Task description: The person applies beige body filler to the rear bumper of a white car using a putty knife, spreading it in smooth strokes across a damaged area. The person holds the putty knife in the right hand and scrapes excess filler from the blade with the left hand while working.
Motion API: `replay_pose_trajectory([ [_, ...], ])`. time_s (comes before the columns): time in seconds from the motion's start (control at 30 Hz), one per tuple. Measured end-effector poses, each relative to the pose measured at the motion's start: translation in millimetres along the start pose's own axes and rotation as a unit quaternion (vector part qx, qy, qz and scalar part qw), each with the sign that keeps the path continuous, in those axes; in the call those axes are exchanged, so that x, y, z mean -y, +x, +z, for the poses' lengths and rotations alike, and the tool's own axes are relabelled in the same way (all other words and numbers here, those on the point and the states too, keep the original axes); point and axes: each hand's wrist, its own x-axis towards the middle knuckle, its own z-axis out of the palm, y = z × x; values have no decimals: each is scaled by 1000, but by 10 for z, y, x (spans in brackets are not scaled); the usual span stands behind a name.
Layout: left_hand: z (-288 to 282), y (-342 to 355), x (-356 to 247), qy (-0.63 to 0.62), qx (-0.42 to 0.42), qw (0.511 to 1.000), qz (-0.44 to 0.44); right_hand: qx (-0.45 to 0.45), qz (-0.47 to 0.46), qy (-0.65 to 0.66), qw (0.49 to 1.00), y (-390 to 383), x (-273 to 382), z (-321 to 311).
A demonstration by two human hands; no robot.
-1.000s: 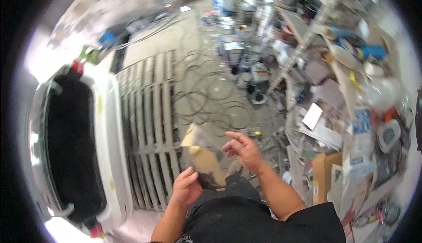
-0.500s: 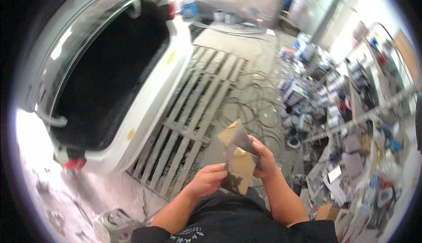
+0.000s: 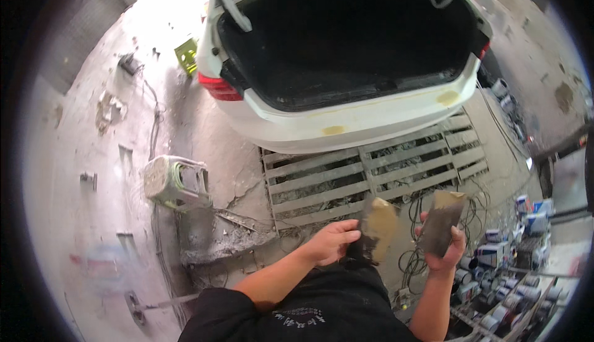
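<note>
My left hand (image 3: 329,243) is closed on a flat dark plate (image 3: 380,227) smeared with tan paste. To its right, my right hand (image 3: 444,249) grips a dark rectangular spreader (image 3: 443,217) with tan paste at its top edge; the two pieces are apart. Beyond both hands stands a white car (image 3: 291,131) with its trunk open, a red tail light at each side and yellowish patches (image 3: 333,130) on the rear panel.
A grimy slatted platform (image 3: 315,190) lies below the bumper. A dusty stool (image 3: 175,178) stands at the left, a green crate (image 3: 185,57) beside the car. Hoses (image 3: 414,261) coil on the floor, and several cans (image 3: 495,255) crowd the lower right.
My view has swung left onto the car's rear. The two held pieces, overlapping before, are now separated. My right hand, loose-fingered a second ago, has closed on the spreader and moved right.
</note>
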Motion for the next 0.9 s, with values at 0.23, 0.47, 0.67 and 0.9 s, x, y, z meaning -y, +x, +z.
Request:
replay_pose_trajectory([
  [0.23,-439,-672,-256,2,-182,967,178,16,194,-98,976,614,-548,160],
  [0.47,-1197,-660,-955,28,-283,935,212,-52,222,-217,949,1068,-1191,452],
  [0.67,-2074,-470,-2016,114,-340,928,103,-230,195,-350,887,1703,-2069,577],
  [0.9,-2787,-457,-2418,181,-366,913,-5,-143,-18,-764,629,2565,-2954,521],
])
